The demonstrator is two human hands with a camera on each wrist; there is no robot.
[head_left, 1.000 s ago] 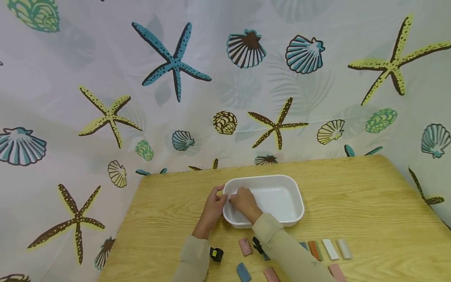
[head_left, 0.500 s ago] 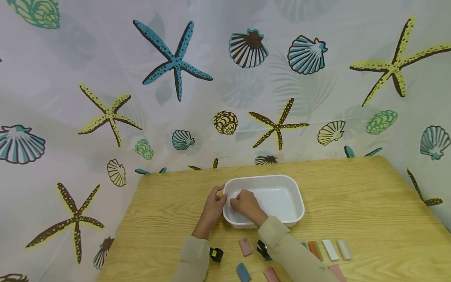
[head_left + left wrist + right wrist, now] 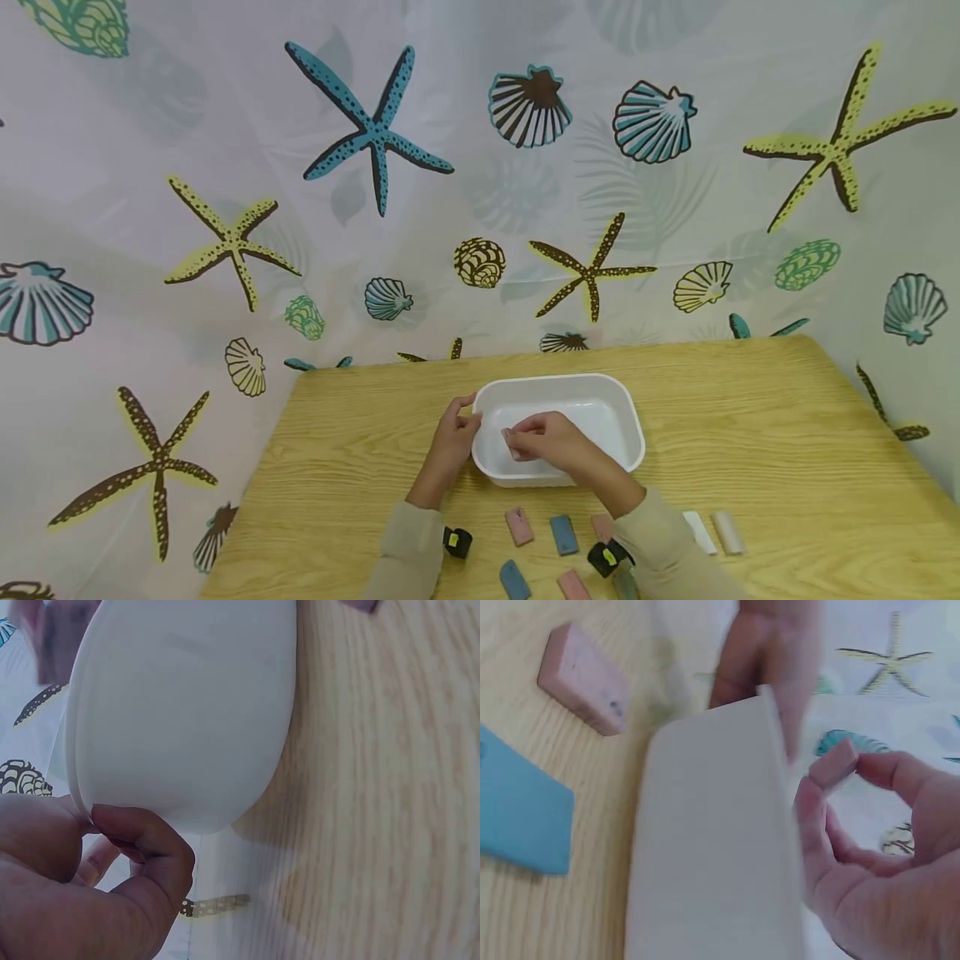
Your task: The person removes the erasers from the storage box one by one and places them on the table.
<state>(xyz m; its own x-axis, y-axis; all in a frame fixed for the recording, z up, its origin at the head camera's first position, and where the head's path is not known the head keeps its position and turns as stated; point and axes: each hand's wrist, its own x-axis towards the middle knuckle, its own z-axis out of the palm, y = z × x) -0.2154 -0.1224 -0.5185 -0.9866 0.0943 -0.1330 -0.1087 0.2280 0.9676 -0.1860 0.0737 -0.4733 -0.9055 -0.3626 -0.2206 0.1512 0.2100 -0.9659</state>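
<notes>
A white plastic basin (image 3: 600, 425) stands on the wooden table. My left hand (image 3: 452, 437) holds the basin's left end by the rim; in the left wrist view the thumb (image 3: 142, 825) bends against its outer wall. Over the inside of the basin, my right hand (image 3: 555, 437) pinches a small pink eraser (image 3: 834, 766) between thumb and fingertips. The same eraser (image 3: 512, 446) shows at the fingertips in the head view. Part of the basin's front wall is hidden behind the right forearm.
In front of the basin lie a pink eraser (image 3: 519, 527), a blue eraser (image 3: 564, 535), another blue one (image 3: 514, 580) and another pink one (image 3: 574, 585). Further right are a white block (image 3: 699, 533) and a pale rounded piece (image 3: 727, 533). A patterned cloth (image 3: 450, 167) hangs behind.
My right hand has moved right and nearer from the basin's left end, and the pink eraser now shows in its fingers. My left hand stays at the rim.
</notes>
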